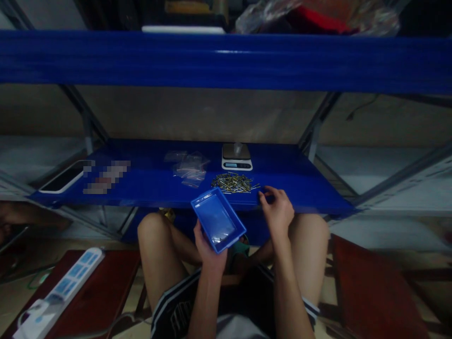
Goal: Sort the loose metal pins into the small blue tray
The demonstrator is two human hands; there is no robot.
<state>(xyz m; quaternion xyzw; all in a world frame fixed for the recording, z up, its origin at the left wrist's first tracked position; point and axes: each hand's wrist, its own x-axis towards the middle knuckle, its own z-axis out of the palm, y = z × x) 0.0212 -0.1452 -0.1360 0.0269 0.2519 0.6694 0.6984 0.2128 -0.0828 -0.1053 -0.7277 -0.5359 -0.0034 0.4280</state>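
Observation:
My left hand (pixel 208 247) is closed on the lower end of a blue plastic tray (pixel 198 202), tilted towards me in front of the shelf's edge. A few small shiny bits (pixel 222 235) lie at the tray's lower end, too blurred to name. My right hand (pixel 277 207) is at the shelf's front edge, its thumb and forefinger curled together in a pinch. Whatever may be between those fingertips I cannot make out. Just left of them lies a pile of thin silver and gold-coloured metal pins (pixel 233 183) on the blue shelf (pixel 151 188).
Behind the pile stands a small digital scale (pixel 236 162) with a clear cup (pixel 238 149) on it. Clear plastic bags (pixel 192 167) lie to its left, a phone (pixel 65 178) further left. An upper shelf (pixel 226 61) crosses above. A power strip (pixel 67 287) rests on a stool (pixel 106 282).

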